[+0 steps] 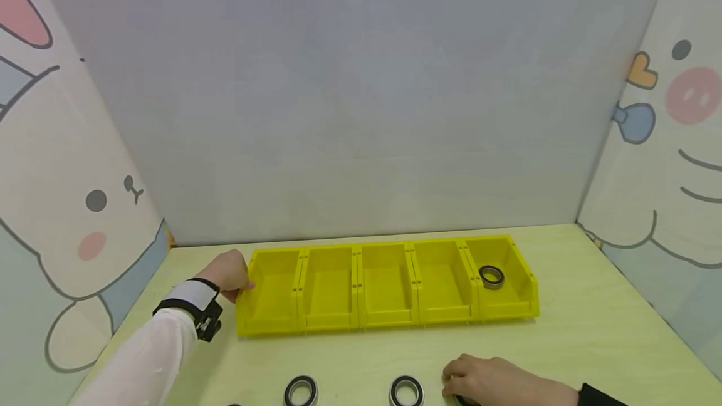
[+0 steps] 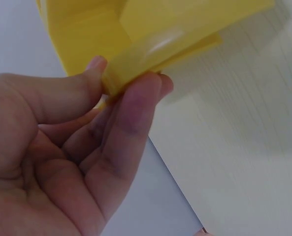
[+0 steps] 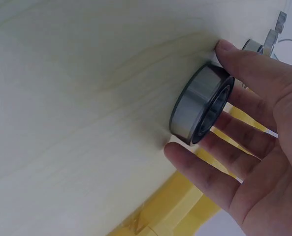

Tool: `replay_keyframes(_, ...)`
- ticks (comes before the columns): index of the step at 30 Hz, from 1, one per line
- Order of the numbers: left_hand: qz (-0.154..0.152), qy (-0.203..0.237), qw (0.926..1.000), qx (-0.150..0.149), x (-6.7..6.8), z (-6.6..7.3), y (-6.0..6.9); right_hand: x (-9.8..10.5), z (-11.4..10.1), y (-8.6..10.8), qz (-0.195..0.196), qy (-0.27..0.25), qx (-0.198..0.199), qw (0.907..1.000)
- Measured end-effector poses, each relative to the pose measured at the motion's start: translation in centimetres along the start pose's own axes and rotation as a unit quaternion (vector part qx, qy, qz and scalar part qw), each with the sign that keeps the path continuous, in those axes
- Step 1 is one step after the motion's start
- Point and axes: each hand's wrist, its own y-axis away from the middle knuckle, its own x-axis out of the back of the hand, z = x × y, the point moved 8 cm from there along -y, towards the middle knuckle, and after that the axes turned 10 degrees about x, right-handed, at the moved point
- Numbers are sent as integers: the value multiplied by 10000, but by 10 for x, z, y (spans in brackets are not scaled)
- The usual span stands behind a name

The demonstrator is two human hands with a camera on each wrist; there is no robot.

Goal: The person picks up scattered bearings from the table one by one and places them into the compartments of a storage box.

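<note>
My left hand (image 1: pixel 228 271) pinches the left wall of a row of yellow bins (image 1: pixel 329 320) between thumb and fingers; the left wrist view shows the yellow wall (image 2: pixel 131 64) between them. Low on the right, my right hand (image 1: pixel 496 384) reaches round a ball bearing (image 3: pixel 192 105) on the table. Its thumb lies at one side of the bearing and its extended fingers (image 3: pixel 200 172) spread around the other, without a firm grip visible. In the head view the hand mostly covers this bearing. Another bearing (image 1: pixel 492 286) lies in the rightmost bin.
Two bearings, one left (image 1: pixel 288 391) and one nearer the middle (image 1: pixel 395 391), lie on the pale wooden table (image 1: pixel 361 356) in front of the bins. Part of another dark ring (image 1: pixel 234 405) shows at the bottom edge. A grey wall (image 1: pixel 361 111) rises behind, with cartoon-printed side panels.
</note>
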Motion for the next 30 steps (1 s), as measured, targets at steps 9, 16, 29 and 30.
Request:
replay_keyframes(9, 10, -69, 9999, 89, -1, -1, -1, 7, -8, -2, -37, 146, 726, 9973)
replay_keyframes(16, 21, -97, 9999, 40, 0, 0, 0, 12, -6, -6, -479, 97, 654, 9967)
replay_keyframes(29, 38, -99, 9999, 16, 1, 3, 3, 69, 5, -35, -1667, 326, 441, 9845)
replay_keyframes(30, 33, -91, 10000, 20, 1, 3, 3, 74, 8, -37, -1664, 320, 349, 9849)
